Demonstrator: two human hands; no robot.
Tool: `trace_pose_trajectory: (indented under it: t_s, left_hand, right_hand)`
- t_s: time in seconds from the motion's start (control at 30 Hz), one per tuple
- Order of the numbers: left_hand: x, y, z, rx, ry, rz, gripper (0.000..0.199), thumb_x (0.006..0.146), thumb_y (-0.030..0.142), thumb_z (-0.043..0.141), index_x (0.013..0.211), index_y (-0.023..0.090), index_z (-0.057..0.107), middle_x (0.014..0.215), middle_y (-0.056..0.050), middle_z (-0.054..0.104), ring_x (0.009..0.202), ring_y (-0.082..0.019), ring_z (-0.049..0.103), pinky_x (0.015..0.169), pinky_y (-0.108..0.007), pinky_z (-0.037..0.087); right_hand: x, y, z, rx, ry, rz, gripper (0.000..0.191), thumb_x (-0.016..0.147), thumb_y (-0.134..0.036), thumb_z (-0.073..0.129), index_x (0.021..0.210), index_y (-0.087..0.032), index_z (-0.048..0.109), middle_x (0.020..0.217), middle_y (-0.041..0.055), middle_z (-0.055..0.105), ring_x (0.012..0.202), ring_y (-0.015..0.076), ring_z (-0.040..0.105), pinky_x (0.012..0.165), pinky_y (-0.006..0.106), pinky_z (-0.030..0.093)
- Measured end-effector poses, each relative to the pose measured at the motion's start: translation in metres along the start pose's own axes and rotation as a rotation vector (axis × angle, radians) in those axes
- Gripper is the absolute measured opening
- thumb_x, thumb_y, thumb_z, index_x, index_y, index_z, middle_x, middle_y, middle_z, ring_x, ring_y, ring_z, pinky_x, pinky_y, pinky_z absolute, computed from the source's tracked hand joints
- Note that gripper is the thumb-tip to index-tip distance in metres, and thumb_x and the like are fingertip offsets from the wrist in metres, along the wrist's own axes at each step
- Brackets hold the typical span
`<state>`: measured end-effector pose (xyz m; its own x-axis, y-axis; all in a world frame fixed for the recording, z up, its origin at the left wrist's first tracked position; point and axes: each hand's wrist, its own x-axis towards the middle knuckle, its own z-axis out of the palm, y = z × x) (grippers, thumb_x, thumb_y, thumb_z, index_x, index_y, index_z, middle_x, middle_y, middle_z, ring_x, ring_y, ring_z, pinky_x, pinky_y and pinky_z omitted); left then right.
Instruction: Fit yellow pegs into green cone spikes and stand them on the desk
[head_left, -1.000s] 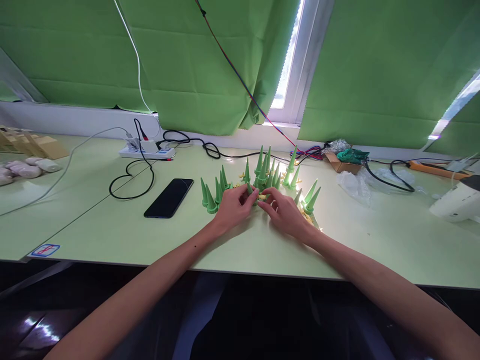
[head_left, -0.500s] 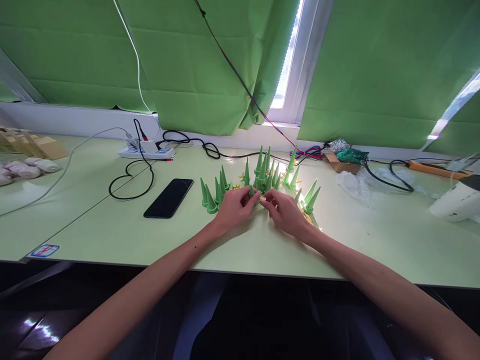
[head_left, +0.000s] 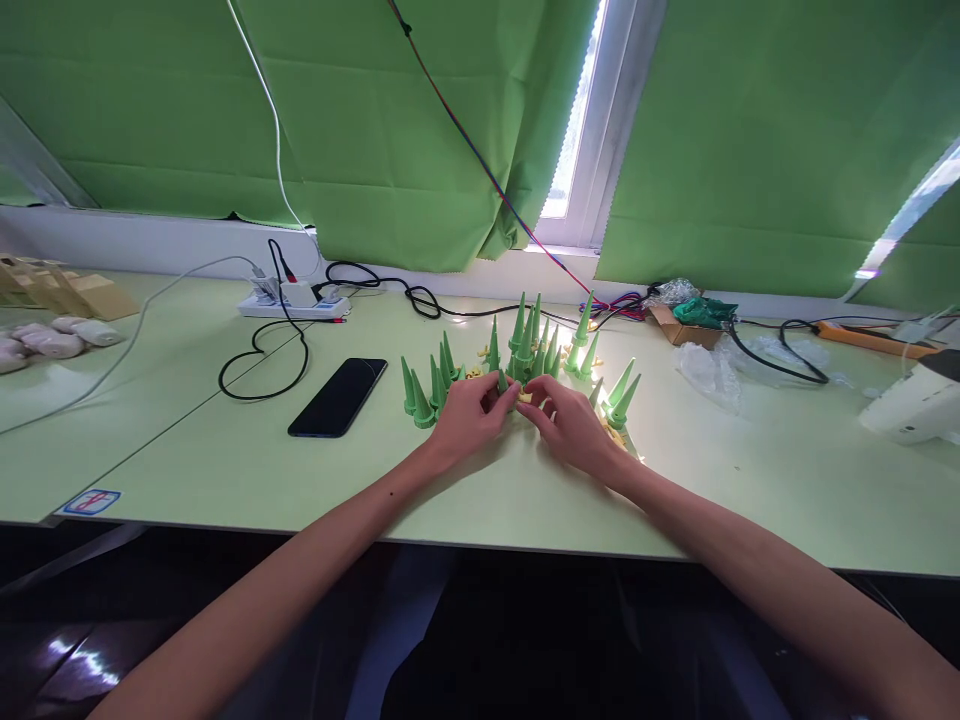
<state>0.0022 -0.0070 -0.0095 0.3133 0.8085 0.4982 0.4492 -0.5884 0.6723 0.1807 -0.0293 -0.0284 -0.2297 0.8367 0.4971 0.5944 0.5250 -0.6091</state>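
Several green cones stand upright in groups on the pale green table [head_left: 480, 500], a tall cluster [head_left: 526, 345] just behind my hands and another group [head_left: 422, 400] to their left. My left hand [head_left: 474, 410] is closed on a small green cone [head_left: 502, 381], which points up between its fingers. Close beside it, my right hand [head_left: 562, 415] pinches a small yellow piece [head_left: 524, 397] at the left hand's fingertips. More yellow pieces [head_left: 616, 436] lie by the cones to the right. Fingers partly hide where the yellow piece and the cone meet.
A black phone [head_left: 338, 398] lies left of the cones. Behind it are a white power strip [head_left: 294, 304] and looped black cables. At the right are a small cardboard box [head_left: 684, 328], clear plastic bags [head_left: 709, 374] and a white device [head_left: 915, 400]. Wrapped bundles [head_left: 52, 340] sit far left.
The fingers of my right hand have shifted slightly around the small yellow piece. My left hand has hardly moved.
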Motion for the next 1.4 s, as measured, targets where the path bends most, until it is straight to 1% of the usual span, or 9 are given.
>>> trace_pose_trajectory:
  t_s: [0.1, 0.3, 0.57, 0.67, 0.77, 0.93, 1.1, 1.27, 1.4]
  left_hand:
    - [0.0, 0.0003, 0.0, -0.019, 0.002, -0.01, 0.033, 0.092, 0.044, 0.053, 0.077, 0.016, 0.065, 0.059, 0.001, 0.057, 0.051, -0.011, 0.044, 0.052, -0.027, 0.035]
    - [-0.0009, 0.0018, -0.0003, 0.01, -0.01, -0.02, 0.034, 0.092, 0.044, 0.054, 0.077, 0.016, 0.066, 0.056, 0.001, 0.053, 0.051, -0.011, 0.044, 0.053, -0.028, 0.034]
    - [-0.0012, 0.0018, -0.0015, 0.025, -0.032, 0.001, 0.034, 0.092, 0.044, 0.053, 0.075, 0.017, 0.064, 0.053, 0.003, 0.047, 0.051, -0.011, 0.041, 0.053, -0.027, 0.032]
    - [-0.001, 0.0023, -0.0016, 0.006, -0.031, -0.006, 0.034, 0.092, 0.044, 0.053, 0.076, 0.016, 0.064, 0.054, 0.003, 0.048, 0.051, -0.011, 0.041, 0.053, -0.027, 0.033]
    - [-0.0006, 0.0018, -0.0013, -0.003, -0.025, -0.019, 0.034, 0.091, 0.045, 0.054, 0.077, 0.016, 0.066, 0.056, 0.002, 0.05, 0.052, -0.011, 0.042, 0.053, -0.027, 0.033]
    - [-0.0001, 0.0003, -0.0007, -0.04, -0.023, -0.037, 0.034, 0.092, 0.044, 0.053, 0.079, 0.015, 0.066, 0.061, 0.001, 0.057, 0.053, -0.01, 0.044, 0.053, -0.026, 0.034]
    - [0.0003, 0.0, -0.0002, -0.052, -0.014, -0.033, 0.033, 0.092, 0.043, 0.054, 0.079, 0.015, 0.066, 0.06, 0.002, 0.055, 0.052, -0.01, 0.044, 0.053, -0.025, 0.034]
    - [0.0005, -0.0028, 0.0006, -0.023, -0.01, -0.007, 0.033, 0.092, 0.043, 0.055, 0.079, 0.015, 0.067, 0.058, 0.002, 0.054, 0.052, -0.01, 0.043, 0.052, -0.025, 0.034]
    - [-0.0004, -0.0062, 0.0001, -0.023, -0.035, 0.074, 0.029, 0.091, 0.041, 0.057, 0.079, 0.016, 0.067, 0.056, 0.003, 0.053, 0.05, -0.009, 0.04, 0.051, -0.024, 0.033]
  right_hand:
    - [0.0, 0.0013, 0.0002, 0.013, 0.021, -0.017, 0.011, 0.095, -0.031, 0.054, 0.094, -0.02, 0.055, 0.088, 0.0051, 0.066, 0.068, 0.0156, 0.058, 0.061, 0.028, 0.043]
    - [0.0006, -0.0004, -0.0012, -0.007, 0.019, -0.023, 0.011, 0.094, -0.027, 0.055, 0.086, -0.02, 0.053, 0.077, 0.0028, 0.063, 0.063, 0.0149, 0.054, 0.061, 0.028, 0.041]
    - [0.0007, 0.0002, -0.0012, -0.079, -0.019, -0.033, 0.037, 0.1, -0.033, 0.045, 0.065, -0.021, 0.04, 0.058, -0.0023, 0.048, 0.053, 0.0119, 0.037, 0.055, 0.027, 0.029]
    - [0.0005, 0.0007, -0.0006, -0.089, -0.035, -0.023, 0.04, 0.101, -0.035, 0.043, 0.064, -0.021, 0.04, 0.057, -0.002, 0.048, 0.053, 0.0117, 0.039, 0.055, 0.027, 0.029]
    - [0.0007, -0.0007, -0.0004, -0.077, -0.03, -0.009, 0.035, 0.101, -0.035, 0.044, 0.07, -0.02, 0.049, 0.065, -0.0002, 0.057, 0.057, 0.0126, 0.047, 0.058, 0.027, 0.033]
    - [0.0008, -0.0018, -0.0002, -0.022, 0.017, -0.015, 0.009, 0.095, -0.028, 0.057, 0.093, -0.019, 0.058, 0.083, 0.0028, 0.066, 0.064, 0.0136, 0.056, 0.062, 0.027, 0.041]
    - [0.0003, 0.0006, -0.0006, -0.014, 0.056, -0.055, 0.002, 0.092, -0.02, 0.059, 0.092, -0.019, 0.057, 0.089, 0.0036, 0.065, 0.064, 0.013, 0.056, 0.063, 0.027, 0.045]
    - [0.0009, 0.0009, -0.0015, -0.012, 0.058, -0.068, 0.005, 0.091, -0.019, 0.059, 0.087, -0.019, 0.056, 0.081, 0.0026, 0.064, 0.066, 0.0142, 0.057, 0.063, 0.027, 0.045]
    - [0.0011, 0.0, -0.0027, -0.011, 0.059, -0.059, 0.005, 0.091, -0.019, 0.058, 0.086, -0.019, 0.057, 0.076, 0.0022, 0.063, 0.065, 0.015, 0.057, 0.063, 0.028, 0.044]
